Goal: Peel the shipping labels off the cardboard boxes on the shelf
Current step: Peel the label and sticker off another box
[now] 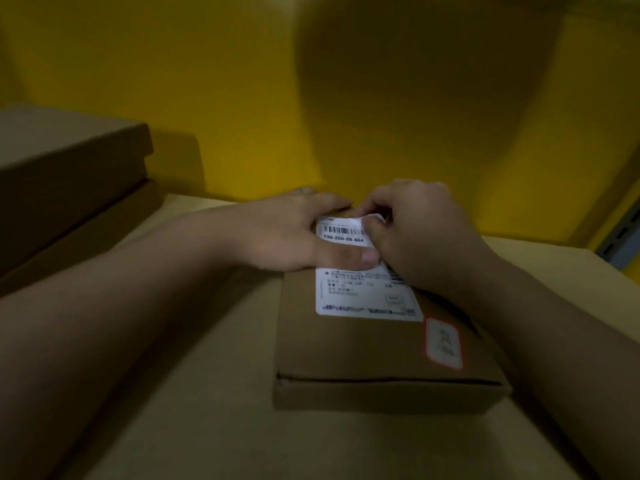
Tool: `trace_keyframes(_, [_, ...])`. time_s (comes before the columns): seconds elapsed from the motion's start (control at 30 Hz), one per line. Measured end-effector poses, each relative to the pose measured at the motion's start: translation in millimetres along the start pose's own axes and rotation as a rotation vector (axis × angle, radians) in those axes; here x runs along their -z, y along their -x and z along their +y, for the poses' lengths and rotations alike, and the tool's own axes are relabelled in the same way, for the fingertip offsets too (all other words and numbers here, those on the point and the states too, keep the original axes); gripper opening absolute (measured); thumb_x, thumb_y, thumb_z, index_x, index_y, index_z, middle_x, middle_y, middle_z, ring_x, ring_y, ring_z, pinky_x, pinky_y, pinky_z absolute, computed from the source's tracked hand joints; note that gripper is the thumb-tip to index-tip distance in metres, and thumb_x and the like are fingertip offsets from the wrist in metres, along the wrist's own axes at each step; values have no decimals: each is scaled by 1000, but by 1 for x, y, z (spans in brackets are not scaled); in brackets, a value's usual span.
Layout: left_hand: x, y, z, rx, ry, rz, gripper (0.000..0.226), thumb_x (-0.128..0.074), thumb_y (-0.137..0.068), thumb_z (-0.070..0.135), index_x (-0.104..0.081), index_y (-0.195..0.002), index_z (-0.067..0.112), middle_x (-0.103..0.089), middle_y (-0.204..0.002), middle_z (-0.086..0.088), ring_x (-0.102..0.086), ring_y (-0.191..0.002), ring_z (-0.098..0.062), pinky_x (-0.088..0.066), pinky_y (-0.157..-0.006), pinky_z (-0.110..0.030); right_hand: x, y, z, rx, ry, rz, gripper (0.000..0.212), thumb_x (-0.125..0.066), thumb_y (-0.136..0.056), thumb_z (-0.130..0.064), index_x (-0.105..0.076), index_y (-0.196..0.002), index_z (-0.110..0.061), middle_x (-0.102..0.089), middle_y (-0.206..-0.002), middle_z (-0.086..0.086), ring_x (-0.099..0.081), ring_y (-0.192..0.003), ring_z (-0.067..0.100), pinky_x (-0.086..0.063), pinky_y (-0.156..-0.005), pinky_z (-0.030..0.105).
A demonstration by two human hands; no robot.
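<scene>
While the cardboard box (363, 351) is pressed by the left hand (287, 233), fingers flat, the shipping label (360, 292) is pinched at its curled corner by the right hand (422, 230).

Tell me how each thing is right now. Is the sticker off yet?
Label, far corner curled up, the rest stuck flat.
Small box, closed, lying flat on bigger cardboard.
Red sticker, stuck flat beside the label.
Left hand, pressing down on label and box.
Right hand, pinching the label's lifted corner.
Boxes at left, closed, stacked.
</scene>
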State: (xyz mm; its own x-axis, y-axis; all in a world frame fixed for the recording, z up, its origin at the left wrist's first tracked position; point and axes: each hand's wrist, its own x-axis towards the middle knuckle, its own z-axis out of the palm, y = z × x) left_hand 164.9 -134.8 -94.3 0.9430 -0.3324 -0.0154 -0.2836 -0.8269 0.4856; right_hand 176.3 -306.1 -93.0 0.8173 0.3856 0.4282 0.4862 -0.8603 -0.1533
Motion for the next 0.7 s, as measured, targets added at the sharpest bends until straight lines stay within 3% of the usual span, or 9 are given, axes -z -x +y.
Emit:
trace_keyframes(0.13, [-2,-2,-3,-36,16,17,78,-51,-62,80,-39,-134,54,-44,-122,17,-42,-115,-3,-35,-84,-20,1,0,-1,-20,-19,27,9,-60,-90,-31,-67,-85,-28,-62,-84,-8,-57,-79,14,-49,-68,34])
trace_keyframes(0.23, [-2,-4,-7,-49,1,27,80,-53,-63,83,-39,-136,52,-43,-124,16,-41,-119,-6,-36,-92,-26,1,-1,-1,-49,-36,9,10,-62,-90,-36,-68,-89,-29,-64,-86,-7,-57,-81,14,-48,-69,33])
trace_keyframes(0.3, [-2,-5,-7,-67,-9,43,83,-53,-63,83,-39,-138,49,-41,-133,16,-37,-127,-7,-32,-96,-27,1,-1,0,-57,-19,-15,15,-59,-91,-38,-70,-99,-30,-62,-89,-7,-57,-84,15,-46,-70,32])
trace_keyframes(0.4, [-2,-4,-5,-97,-50,66,88,-50,-63,80,-40,-142,43,-33,-149,17,-27,-136,-3,-25,-97,-23,1,-2,1,-78,-21,-38,16,-58,-92,-38,-71,-97,-28,-55,-84,-8,-53,-81,13,-41,-66,30])
trace_keyframes(0.53, [-3,-3,-5,-127,-3,75,82,-53,-61,89,-53,-128,41,-50,-129,18,-45,-116,3,-38,-95,-16,0,-3,1,-85,7,-39,13,-58,-93,-36,-69,-92,-29,-59,-89,-7,-53,-79,12,-39,-62,29])
trace_keyframes(0.7, [-1,-3,-4,-143,22,68,70,-56,-67,79,-55,-126,42,-51,-124,21,-45,-112,7,-40,-95,-16,0,-3,2,-77,13,-14,12,-59,-93,-34,-69,-92,-30,-60,-91,-8,-53,-79,11,-37,-62,28])
